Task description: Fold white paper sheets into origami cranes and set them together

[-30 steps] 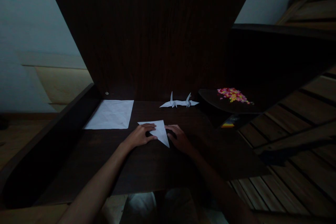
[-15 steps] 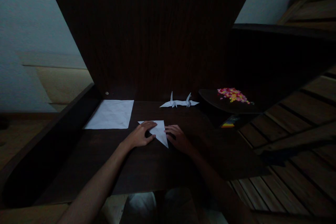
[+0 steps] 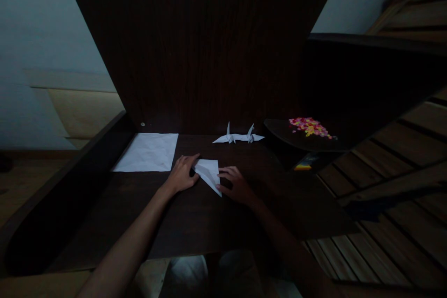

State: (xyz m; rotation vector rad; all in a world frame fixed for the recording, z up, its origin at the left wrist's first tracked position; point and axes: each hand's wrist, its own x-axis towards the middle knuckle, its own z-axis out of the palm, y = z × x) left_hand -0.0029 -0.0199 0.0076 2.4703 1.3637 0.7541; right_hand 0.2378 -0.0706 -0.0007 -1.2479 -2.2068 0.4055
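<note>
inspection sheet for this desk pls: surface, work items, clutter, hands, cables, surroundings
Surface: dark wooden desk, dimly lit, with a tall dark back panel.
Work items: folded white paper, pointed, lying flat between the hands.
Clutter: flat white sheet at back left; two paper cranes at the back, side by side; pile of coloured bits on a dark side shelf at right.
Hands: left hand on the folded paper's left edge; right hand at its right edge, fingers spread. Grip too dark to judge.
Cables: nothing seen.
Surroundings: pale wall at left, wooden slats at right.
</note>
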